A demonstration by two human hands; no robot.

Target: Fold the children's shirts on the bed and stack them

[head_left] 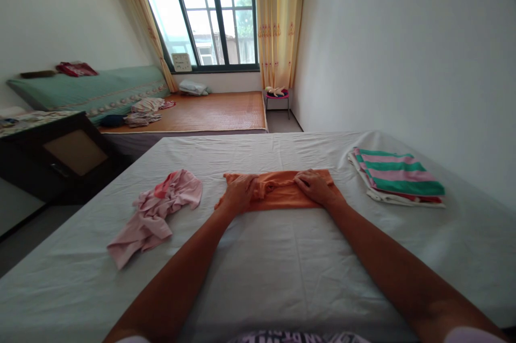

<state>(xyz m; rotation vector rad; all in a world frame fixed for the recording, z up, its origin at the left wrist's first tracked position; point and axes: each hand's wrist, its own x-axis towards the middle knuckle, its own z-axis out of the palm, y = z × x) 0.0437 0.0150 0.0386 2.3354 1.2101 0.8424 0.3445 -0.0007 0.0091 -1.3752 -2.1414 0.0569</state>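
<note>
An orange garment (pixel 278 197) lies partly folded in the middle of a bed covered with a white sheet (pixel 258 257). My left hand (pixel 241 190) rests on its left part, fingers curled over the bunched cloth. On the garment's right part sits my right hand (pixel 313 186), its fingers closed on the fold. A crumpled pink garment (pixel 155 214) lies on the sheet to the left of my left hand. To the right is a folded stack of clothes (pixel 397 177) topped by a green and pink striped piece.
A plain white wall runs along the bed's right side. Beyond the bed stands a second bed with a bamboo mat (pixel 209 111), clothes on it. A dark cabinet (pixel 60 155) is at the left. A small stool (pixel 277 97) stands under the window.
</note>
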